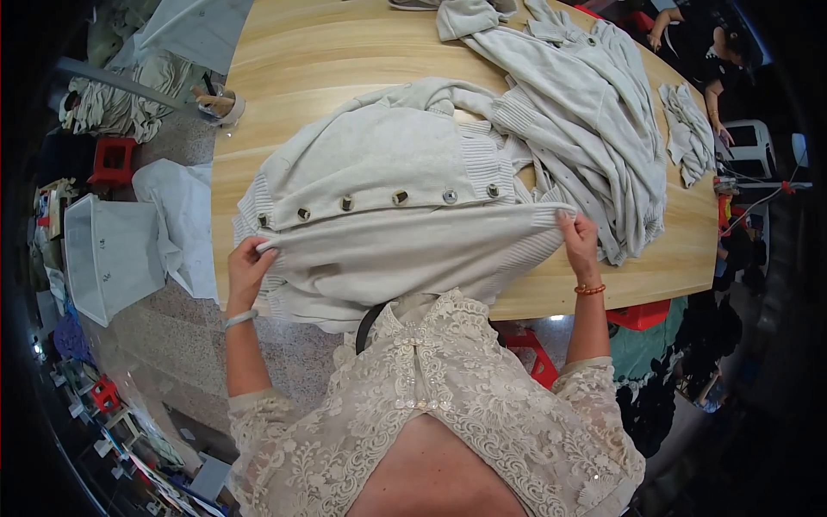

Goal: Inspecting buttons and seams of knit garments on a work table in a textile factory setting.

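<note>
A pale beige knitted cardigan [370, 159] lies sideways across the wooden table [284, 60] in front of me. Several dark square buttons run in a row along its front band. My left hand [248, 269] pinches the near front edge at the left end. At the right end, my right hand [579, 241] grips the same edge near the ribbed hem. Between my hands the near panel is drawn out straight, just below the buttons, and its lower part hangs over the table's front edge. Ribbing shows at both ends of the garment.
More beige knitwear [594, 103] is heaped on the table's right side, with a small folded piece [687, 129] beyond it. A cup of tools [226, 105] stands at the left edge. On the floor to the left are a white bin [112, 258] and a red stool [112, 161]. Another person [702, 52] works at far right.
</note>
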Action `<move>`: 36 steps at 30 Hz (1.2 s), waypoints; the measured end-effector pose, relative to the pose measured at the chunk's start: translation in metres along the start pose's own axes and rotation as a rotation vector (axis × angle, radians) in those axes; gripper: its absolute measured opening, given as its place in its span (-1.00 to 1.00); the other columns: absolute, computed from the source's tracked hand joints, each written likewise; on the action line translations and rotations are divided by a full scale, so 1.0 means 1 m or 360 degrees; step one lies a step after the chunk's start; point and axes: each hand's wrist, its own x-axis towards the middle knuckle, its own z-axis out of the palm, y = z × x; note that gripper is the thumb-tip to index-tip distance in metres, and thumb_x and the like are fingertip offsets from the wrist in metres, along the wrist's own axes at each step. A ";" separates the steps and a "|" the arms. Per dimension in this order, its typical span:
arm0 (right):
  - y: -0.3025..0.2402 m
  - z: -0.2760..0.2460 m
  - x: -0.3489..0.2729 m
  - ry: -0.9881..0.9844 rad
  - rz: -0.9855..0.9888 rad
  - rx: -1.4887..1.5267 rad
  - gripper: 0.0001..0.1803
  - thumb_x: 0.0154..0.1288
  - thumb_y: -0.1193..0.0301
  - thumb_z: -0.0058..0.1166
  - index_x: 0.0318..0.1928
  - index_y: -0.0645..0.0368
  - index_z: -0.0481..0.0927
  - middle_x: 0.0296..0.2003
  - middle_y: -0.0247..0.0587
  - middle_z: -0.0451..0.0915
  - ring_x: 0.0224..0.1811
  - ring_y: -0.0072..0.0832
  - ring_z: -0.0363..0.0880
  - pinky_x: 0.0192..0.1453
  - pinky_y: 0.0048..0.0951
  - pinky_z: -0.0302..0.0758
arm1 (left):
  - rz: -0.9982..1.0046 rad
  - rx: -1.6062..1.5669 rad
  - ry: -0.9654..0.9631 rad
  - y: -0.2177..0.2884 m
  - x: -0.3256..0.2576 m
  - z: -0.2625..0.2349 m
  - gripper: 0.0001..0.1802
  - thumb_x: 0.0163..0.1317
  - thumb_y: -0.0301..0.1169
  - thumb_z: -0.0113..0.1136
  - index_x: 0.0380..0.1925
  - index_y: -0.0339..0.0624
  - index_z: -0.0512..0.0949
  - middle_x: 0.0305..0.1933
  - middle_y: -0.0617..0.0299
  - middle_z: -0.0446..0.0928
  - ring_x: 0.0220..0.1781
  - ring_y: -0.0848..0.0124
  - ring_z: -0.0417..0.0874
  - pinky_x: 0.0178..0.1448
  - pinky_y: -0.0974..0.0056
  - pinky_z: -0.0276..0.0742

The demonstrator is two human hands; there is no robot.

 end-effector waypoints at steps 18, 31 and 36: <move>-0.078 0.339 0.004 -0.1131 -0.0724 -0.0106 -0.55 0.13 0.46 0.16 0.08 0.13 0.48 0.00 -0.02 0.51 -0.17 -0.16 0.57 -0.14 -0.28 0.53 | -0.0073 -0.0546 0.0104 -0.026 -0.008 0.033 -0.84 0.14 -0.60 0.27 -0.25 -0.32 0.58 -0.29 0.29 0.60 -0.27 0.59 0.58 -0.15 0.49 0.51; -0.054 0.378 0.020 -0.1272 -0.0332 -0.0224 -0.74 0.14 0.32 0.10 -0.20 0.20 0.58 -0.35 0.04 0.59 -0.28 0.01 0.57 -0.19 -0.12 0.48 | -0.0415 -0.0999 0.0393 -0.024 0.022 0.016 -0.77 0.23 -0.45 0.25 -0.17 -0.26 0.47 -0.30 0.17 0.60 -0.26 0.41 0.66 -0.16 0.31 0.65; -0.048 0.379 0.006 -0.1209 -0.0537 -0.0155 -0.78 0.18 0.31 0.02 -0.25 0.19 0.52 -0.39 0.06 0.54 -0.31 0.04 0.53 -0.23 -0.12 0.47 | -0.0713 -0.0839 0.0408 -0.021 0.054 0.011 -0.64 0.23 -0.36 0.26 -0.05 -0.16 0.35 -0.36 0.09 0.59 -0.42 0.30 0.69 -0.33 0.24 0.68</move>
